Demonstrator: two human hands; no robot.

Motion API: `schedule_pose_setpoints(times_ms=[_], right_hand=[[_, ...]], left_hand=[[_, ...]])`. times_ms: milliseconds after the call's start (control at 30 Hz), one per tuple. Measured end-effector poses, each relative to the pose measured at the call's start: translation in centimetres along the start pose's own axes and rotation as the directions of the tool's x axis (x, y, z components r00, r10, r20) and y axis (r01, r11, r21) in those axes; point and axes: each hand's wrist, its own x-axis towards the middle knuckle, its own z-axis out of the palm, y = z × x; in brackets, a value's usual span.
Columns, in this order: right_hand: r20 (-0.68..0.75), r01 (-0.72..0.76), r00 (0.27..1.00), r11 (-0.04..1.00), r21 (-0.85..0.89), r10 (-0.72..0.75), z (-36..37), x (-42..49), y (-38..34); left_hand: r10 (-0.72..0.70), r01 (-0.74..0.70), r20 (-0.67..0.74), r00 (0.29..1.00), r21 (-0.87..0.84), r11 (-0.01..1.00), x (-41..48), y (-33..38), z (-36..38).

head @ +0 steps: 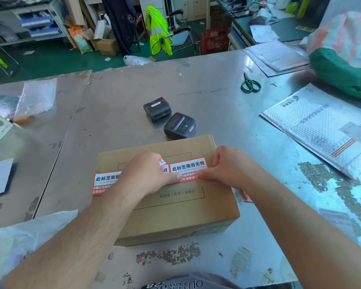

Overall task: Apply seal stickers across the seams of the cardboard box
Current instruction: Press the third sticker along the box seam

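Though box (175,213) is brown, stickers (188,168) red-white.

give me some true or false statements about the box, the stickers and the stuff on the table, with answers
1. The left hand and the right hand both press on the seal stickers on top of the cardboard box. True.
2. The scissors lie on the box. False: they lie on the metal table, away to the far right.
3. Two small black printers sit on the table just beyond the box. True.
4. The stickers are blue. False: they are red and white.
5. A bubble mailer lies on the table to the right of the box. True.
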Motion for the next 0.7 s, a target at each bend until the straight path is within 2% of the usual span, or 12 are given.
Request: schedule_pose_setpoints(times_ms=[233, 367, 600, 700], right_hand=[[-0.173, -0.065, 0.982, 0.995, 0.077, 0.078, 1.7, -0.2, -0.3], [-0.217, -0.081, 0.971, 0.992, 0.101, 0.102, 2.1, -1.0, -0.4], [-0.258, -0.109, 0.955, 0.982, 0.155, 0.147, 1.8, -3.1, -0.6], [-0.286, -0.098, 0.948, 0.982, 0.161, 0.142, 1.9, -4.3, -0.7]], left_hand=[[0.031, -0.037, -0.123, 0.992, -0.048, 0.998, -1.3, -0.6, 0.9], [0.028, -0.056, -0.207, 0.978, -0.129, 0.99, -2.0, -0.7, 1.1], [0.045, -0.147, -0.25, 0.967, -0.404, 0.903, -3.4, -1.5, 0.1], [0.066, -0.167, -0.201, 0.977, -0.538, 0.826, -4.3, -1.8, 0.3]])
